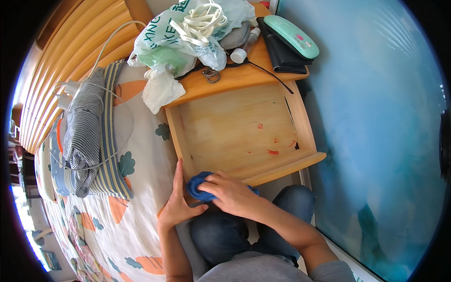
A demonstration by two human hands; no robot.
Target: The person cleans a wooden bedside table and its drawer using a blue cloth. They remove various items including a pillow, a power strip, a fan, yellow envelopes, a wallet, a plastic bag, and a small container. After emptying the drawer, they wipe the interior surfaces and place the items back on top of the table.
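Note:
A wooden drawer (225, 123) is pulled out before me, with a bare bottom board that bears several red marks (273, 152). My right hand (232, 194) grips a bunched blue cloth (198, 187) at the drawer's front left corner. Part of the cloth shows on the far side of the wrist. Flat along the outside of that corner lies my left hand (178, 204), its fingers pointing away from me and the thumb spread; whether it presses on the wood I cannot tell.
Above the drawer, the nightstand top (243, 78) holds plastic bags (165, 38), a coiled white cord (202, 21), glasses (267, 72), a small bottle (243, 49) and a mint case (292, 35) on a black wallet (282, 53). A bed (144, 197) borders the left, a blue glossy panel (373, 123) the right.

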